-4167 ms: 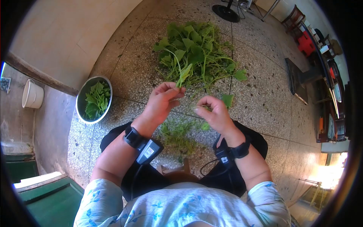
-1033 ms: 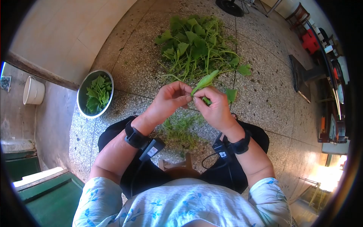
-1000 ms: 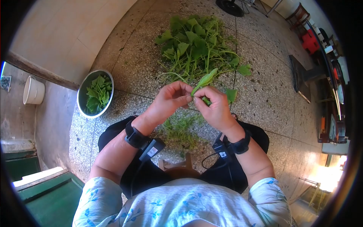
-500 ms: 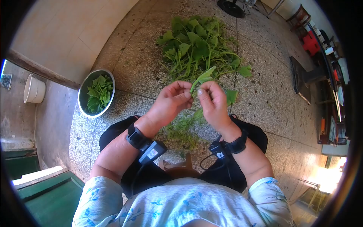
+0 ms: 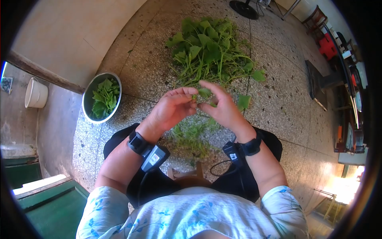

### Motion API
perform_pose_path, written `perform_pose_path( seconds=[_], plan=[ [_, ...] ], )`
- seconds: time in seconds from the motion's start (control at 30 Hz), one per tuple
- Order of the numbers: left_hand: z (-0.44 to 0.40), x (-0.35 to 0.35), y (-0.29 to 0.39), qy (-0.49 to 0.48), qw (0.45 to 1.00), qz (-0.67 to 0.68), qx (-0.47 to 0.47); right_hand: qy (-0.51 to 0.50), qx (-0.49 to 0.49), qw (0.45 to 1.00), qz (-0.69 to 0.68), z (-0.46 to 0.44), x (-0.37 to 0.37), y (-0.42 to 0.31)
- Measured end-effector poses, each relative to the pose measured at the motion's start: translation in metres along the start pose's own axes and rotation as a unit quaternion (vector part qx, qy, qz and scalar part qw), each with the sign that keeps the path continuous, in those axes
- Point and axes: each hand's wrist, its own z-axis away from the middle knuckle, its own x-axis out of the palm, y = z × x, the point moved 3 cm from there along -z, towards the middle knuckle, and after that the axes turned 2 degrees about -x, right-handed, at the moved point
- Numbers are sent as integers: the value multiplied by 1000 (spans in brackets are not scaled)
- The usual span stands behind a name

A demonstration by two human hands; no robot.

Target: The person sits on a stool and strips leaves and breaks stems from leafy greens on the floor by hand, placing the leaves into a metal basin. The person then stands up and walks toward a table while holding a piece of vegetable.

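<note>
My left hand (image 5: 169, 108) pinches a small green sprig (image 5: 195, 96) between thumb and fingers. Close beside it on the right, my right hand (image 5: 225, 107) has its thumb and forefinger apart, with a green leaf (image 5: 204, 93) in the gap between the hands. Whether the right fingers touch that leaf is unclear. Beyond the hands a large heap of leafy green stems (image 5: 211, 47) lies on the speckled floor. Thin green scraps (image 5: 189, 137) are spread below the hands, between my knees. A metal bowl (image 5: 86, 108) at the left holds picked leaves (image 5: 105, 95).
One loose leaf (image 5: 244, 102) lies right of my right hand. A white bucket (image 5: 36, 93) stands at the far left, near a green panel (image 5: 55, 213). A black stand base (image 5: 244, 10) is at the top, and a table with a dark base (image 5: 316, 85) at the right.
The long leafy shoot that stood upright between my fingers now shows only as a small sprig and leaf. My right hand has spread its thumb and forefinger; my left hand has shifted slightly left.
</note>
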Motion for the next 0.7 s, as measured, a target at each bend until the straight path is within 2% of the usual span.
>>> perform_pose_path(
  seconds=[0.03, 0.07, 0.13, 0.2, 0.27, 0.33, 0.4, 0.47, 0.6, 0.67, 0.7],
  plan=[
    [1, 3, 1, -12, 1000, 2, -2, -38, 22, 991, -123, -1, 9, 7],
    [1, 4, 2, -24, 1000, 3, -4, -39, 21, 991, -123, -2, 9, 6],
    [4, 2, 8, -16, 999, -41, 20, -98, 130, 961, -225, -2, 15, 8],
    [8, -1, 14, -7, 996, -83, 44, -111, 145, 956, -230, -1, 15, 7],
    [10, -5, 22, 62, 945, -308, 93, -124, 162, 950, -235, 2, 16, 8],
    [10, -10, 24, 98, 934, -317, 129, -144, 221, 913, -312, 4, 18, 11],
    [9, -17, 29, 133, 921, -326, 165, -147, 245, 900, -329, 5, 18, 9],
    [10, -26, 35, 168, 832, -509, 141, -150, 269, 886, -346, 7, 18, 7],
    [13, -12, 30, 118, 852, -477, 179, -147, 280, 871, -375, 8, 19, 7],
    [15, 3, 25, 89, 924, -340, 150, -147, 285, 866, -384, 9, 21, 8],
    [15, 2, 26, 90, 924, -340, 149, -143, 288, 862, -391, 9, 23, 8]
  ],
)
